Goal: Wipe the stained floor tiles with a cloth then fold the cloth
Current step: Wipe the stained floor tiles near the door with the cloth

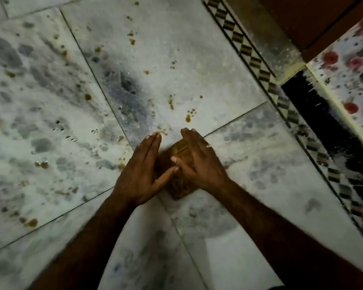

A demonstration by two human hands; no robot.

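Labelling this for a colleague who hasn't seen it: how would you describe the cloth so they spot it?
Look where four pale floor tiles meet, below centre. The left hand and right hand lie flat there on the cloth: a small folded brown-gold pad, patterned, unlike the scattered brown stains.

One head-worn camera looks steeply down, close above the floor tiles, facing away from the person.

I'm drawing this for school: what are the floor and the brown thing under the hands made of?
The floor tiles look like polished marble or marble-look stone: pale, with cloudy grey veins and a slight sheen. The brown thing is a cloth, probably woven fabric: matte, ribbed pattern, soft folded edges, under the left hand and right hand.
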